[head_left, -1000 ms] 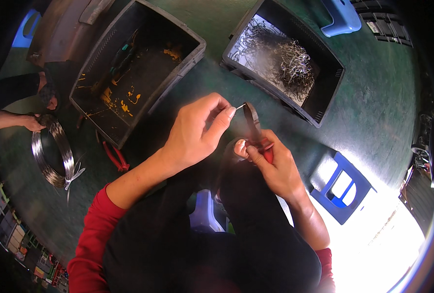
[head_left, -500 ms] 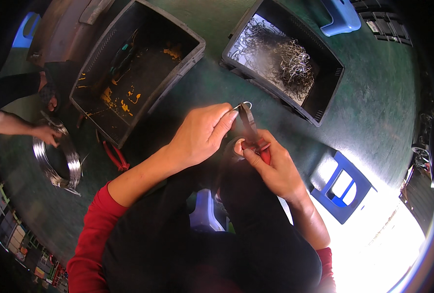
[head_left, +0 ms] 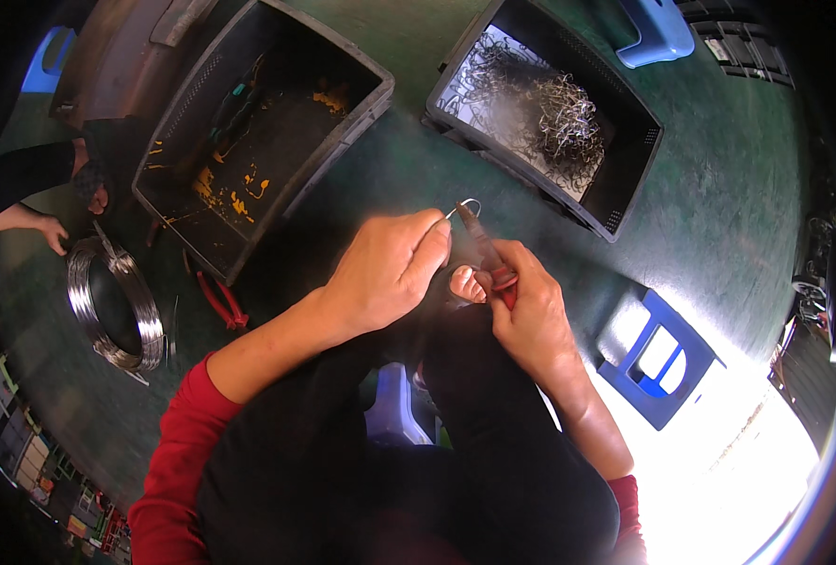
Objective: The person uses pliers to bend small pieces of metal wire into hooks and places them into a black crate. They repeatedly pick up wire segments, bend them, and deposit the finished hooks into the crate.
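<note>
My left hand [head_left: 392, 268] is closed, pinching a short piece of bent metal wire [head_left: 473, 201] between thumb and fingers. My right hand [head_left: 536, 315] is wrapped round red-handled pliers [head_left: 476, 235], whose dark jaws touch the wire just beyond my left fingertips. The wire's free end curves into a small hook over the jaws. Part of the handles is hidden by my right fingers. Both hands are above my dark-trousered legs, close together.
A black crate [head_left: 616, 202] at the far right holds a heap of bent wire hooks [head_left: 569, 122]. Another black crate [head_left: 347, 141] stands far left, beside red-handled pliers [head_left: 220, 301] and a wire coil [head_left: 84, 301]. A co-worker's hand [head_left: 53, 233] is near the coil. A blue stool [head_left: 658, 410] lies right.
The pliers have turned slightly and my right fingers have shifted on the handles. The co-worker's hand has drawn back from the wire coil, which has shifted slightly.
</note>
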A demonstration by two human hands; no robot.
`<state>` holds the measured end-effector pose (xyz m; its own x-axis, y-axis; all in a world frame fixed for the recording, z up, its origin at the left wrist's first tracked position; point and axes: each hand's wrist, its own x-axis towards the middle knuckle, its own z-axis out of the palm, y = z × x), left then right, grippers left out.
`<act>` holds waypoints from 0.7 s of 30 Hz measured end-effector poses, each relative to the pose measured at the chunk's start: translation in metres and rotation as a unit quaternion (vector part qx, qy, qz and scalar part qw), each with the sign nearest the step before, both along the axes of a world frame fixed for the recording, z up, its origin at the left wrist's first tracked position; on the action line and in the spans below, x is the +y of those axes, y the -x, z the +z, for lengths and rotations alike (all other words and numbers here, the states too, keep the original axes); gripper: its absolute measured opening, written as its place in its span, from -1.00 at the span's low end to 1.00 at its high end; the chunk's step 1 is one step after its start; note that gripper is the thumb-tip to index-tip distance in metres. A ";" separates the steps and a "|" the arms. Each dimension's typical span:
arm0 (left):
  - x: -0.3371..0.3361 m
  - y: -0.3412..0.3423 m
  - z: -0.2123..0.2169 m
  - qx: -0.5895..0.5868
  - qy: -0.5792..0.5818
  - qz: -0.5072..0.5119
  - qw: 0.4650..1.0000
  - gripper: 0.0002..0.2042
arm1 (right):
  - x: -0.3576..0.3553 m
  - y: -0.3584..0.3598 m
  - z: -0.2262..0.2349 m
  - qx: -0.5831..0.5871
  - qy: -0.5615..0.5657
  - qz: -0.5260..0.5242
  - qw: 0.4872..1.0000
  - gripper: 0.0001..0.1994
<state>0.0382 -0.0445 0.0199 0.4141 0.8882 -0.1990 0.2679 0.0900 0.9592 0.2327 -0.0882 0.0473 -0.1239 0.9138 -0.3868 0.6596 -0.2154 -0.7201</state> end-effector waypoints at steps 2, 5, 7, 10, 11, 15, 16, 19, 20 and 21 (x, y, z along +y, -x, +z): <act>-0.002 0.000 0.001 0.005 0.007 0.010 1.000 -0.69 | 0.000 0.000 -0.002 -0.013 -0.007 0.008 1.000 -0.61; -0.003 -0.001 0.002 0.011 0.018 0.026 0.999 -0.72 | 0.000 0.000 -0.004 -0.039 -0.022 0.022 0.999 -0.58; -0.004 -0.001 0.003 0.012 0.028 0.033 0.999 -0.71 | 0.000 0.000 -0.005 -0.044 -0.026 0.026 0.998 -0.56; -0.004 -0.002 0.006 0.009 0.054 0.037 0.998 -0.71 | -0.001 0.001 -0.005 -0.060 -0.035 0.023 0.997 -0.54; -0.005 -0.002 0.007 0.008 0.063 0.040 0.997 -0.70 | -0.001 0.001 -0.006 -0.067 -0.046 0.025 0.996 -0.53; -0.007 -0.003 0.010 0.014 0.063 0.051 0.997 -0.67 | 0.000 0.004 -0.008 -0.098 -0.087 0.029 0.991 -0.50; -0.007 -0.003 0.011 0.022 0.058 0.051 0.997 -0.65 | 0.001 0.004 -0.008 -0.110 -0.093 0.029 0.989 -0.50; -0.005 -0.001 0.011 0.021 0.090 0.033 0.995 -0.65 | 0.003 0.002 -0.006 -0.117 -0.099 0.039 0.987 -0.51; -0.003 0.001 0.010 0.013 0.088 0.021 0.996 -0.66 | 0.004 0.000 -0.005 -0.099 -0.085 0.041 0.991 -0.53; -0.001 0.004 0.009 0.005 0.087 0.009 0.996 -0.66 | 0.006 -0.003 -0.003 -0.081 -0.070 0.044 0.993 -0.54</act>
<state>0.0347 -0.0451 0.0288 0.3953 0.8476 -0.3540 0.2734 0.2594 0.9263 0.2356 -0.0822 0.0444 -0.1516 0.9483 -0.2787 0.7806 -0.0581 -0.6223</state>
